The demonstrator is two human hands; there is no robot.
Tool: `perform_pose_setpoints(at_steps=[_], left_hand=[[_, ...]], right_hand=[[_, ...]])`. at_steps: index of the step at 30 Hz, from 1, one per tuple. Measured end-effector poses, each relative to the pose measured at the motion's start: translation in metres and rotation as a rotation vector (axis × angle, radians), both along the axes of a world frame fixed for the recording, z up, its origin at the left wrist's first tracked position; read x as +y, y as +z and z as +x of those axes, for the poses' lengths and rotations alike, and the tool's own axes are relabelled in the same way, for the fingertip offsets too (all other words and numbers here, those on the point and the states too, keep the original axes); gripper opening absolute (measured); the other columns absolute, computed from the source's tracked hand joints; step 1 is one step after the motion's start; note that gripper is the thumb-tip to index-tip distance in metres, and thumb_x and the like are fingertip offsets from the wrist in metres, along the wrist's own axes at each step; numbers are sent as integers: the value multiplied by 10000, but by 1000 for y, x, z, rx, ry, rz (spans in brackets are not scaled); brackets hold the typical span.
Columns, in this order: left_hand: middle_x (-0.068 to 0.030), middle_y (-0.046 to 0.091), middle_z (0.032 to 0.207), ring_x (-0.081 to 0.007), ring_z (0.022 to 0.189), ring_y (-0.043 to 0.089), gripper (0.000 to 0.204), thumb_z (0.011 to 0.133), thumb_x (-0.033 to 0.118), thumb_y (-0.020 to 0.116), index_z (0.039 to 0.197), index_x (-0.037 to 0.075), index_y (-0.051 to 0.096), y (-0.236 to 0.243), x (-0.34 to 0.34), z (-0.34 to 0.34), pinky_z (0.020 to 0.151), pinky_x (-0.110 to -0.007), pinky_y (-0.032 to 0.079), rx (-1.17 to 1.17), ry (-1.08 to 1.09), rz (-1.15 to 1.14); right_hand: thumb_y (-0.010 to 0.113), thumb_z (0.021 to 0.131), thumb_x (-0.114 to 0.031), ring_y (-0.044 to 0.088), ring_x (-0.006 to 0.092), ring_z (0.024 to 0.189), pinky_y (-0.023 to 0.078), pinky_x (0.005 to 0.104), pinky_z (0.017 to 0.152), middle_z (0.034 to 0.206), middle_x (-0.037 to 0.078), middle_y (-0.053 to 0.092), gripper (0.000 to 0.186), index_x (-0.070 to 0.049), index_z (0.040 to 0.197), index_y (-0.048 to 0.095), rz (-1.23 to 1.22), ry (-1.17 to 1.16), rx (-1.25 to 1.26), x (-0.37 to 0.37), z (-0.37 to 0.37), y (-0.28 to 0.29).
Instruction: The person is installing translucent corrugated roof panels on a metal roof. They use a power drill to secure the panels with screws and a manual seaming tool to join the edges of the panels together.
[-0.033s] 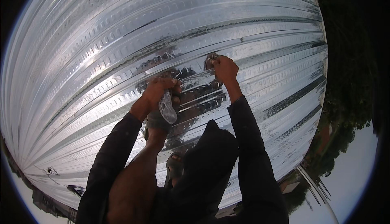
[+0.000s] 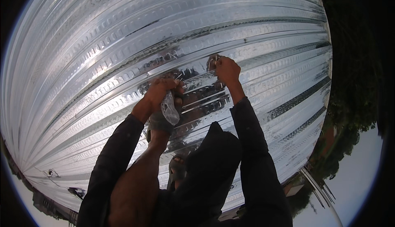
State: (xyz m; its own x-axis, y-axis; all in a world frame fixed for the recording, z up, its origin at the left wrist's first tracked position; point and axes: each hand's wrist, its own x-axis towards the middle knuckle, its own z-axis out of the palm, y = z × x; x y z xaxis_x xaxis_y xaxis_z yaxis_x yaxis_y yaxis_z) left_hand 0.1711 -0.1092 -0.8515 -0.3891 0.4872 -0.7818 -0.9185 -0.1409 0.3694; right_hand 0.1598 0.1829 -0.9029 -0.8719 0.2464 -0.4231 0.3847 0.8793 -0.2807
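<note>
My left hand [image 2: 160, 89] is closed on a clear, crumpled plastic bag [image 2: 170, 110], with thin silvery pieces at its fingertips [image 2: 178, 78]; I cannot make out exactly what they are. The bag hangs below the fingers, over my sandalled foot [image 2: 158, 122]. My right hand [image 2: 226, 70], higher and to the right, pinches a small thin silvery piece [image 2: 217, 58] just above the shiny ribbed metal sheeting [image 2: 263, 38]. Whether the piece touches the sheet I cannot tell. Dark reflections of my hands show in the metal.
My other sandalled foot [image 2: 177, 169] stands lower on the sheeting. The sheeting's edge [image 2: 328, 46] curves along the right, with dark trees [image 2: 349, 99] beyond. Pale poles [image 2: 319, 190] are at the lower right. A loop of wire [image 2: 51, 173] lies at the lower left.
</note>
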Motion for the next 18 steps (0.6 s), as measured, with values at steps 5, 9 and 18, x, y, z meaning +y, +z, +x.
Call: perform_pose_setpoints(at_steps=[5,9,18], left_hand=[[-156,695,1011,-236,857,692,282,995,229,635,1130,-18,612,-1,-8,2,675,-376,622,-27,73,46],[-192,706,1089,-237,875,699,303,1002,235,621,1148,-29,602,1,-1,-2,658,-363,617,12,102,86],[-109,704,1027,-179,902,694,302,1049,228,536,1150,-24,667,-19,17,24,797,-289,569,199,180,-2]], right_hand=[[637,911,-270,725,339,879,560,485,750,918,177,729,248,-40,953,722,156,146,64,-22,-1,-2],[665,893,-196,719,339,779,564,463,704,886,158,724,144,-55,906,693,-482,-46,244,-36,16,33],[730,873,-180,694,344,697,540,451,597,867,123,704,189,-67,1016,678,-340,358,331,-118,56,65]])
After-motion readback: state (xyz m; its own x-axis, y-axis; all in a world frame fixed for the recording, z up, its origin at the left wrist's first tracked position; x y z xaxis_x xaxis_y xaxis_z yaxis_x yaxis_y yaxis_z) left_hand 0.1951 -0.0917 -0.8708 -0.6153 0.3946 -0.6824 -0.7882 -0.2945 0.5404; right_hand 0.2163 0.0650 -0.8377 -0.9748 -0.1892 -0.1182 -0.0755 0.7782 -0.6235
